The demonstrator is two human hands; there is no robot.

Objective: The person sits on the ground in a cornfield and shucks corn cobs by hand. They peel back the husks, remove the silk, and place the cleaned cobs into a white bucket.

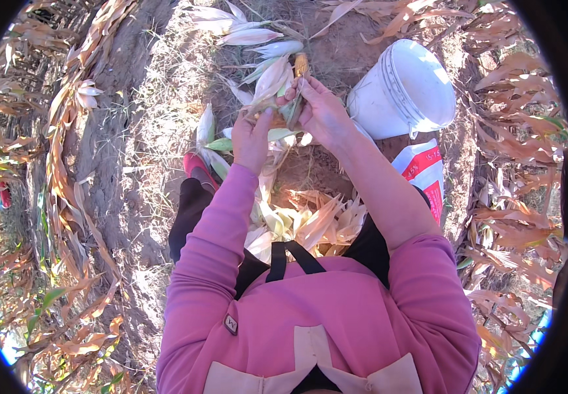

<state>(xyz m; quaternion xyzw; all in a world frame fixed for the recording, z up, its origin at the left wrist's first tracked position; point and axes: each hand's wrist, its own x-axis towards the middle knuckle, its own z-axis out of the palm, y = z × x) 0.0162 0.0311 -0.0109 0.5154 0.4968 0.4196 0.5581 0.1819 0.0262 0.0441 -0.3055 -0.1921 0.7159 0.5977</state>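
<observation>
An ear of corn (301, 64) with its yellow kernels bare at the tip points away from me. My right hand (323, 111) is closed around its lower part. Pale husk leaves (272, 82) hang to the left of the ear, and my left hand (252, 136) pinches them, thumb against fingers. The fingers partly hide where husk and ear join. Several unpeeled ears in whitish husks (251, 36) lie on the soil just beyond my hands.
A white bucket (369, 98) leans tilted on the right, its mouth facing right. Below it lies a white and red sack (428, 172). Loose husks (310, 220) are piled between my legs. Dry corn stalks (517, 138) line both sides. My red shoe (198, 164) is at left.
</observation>
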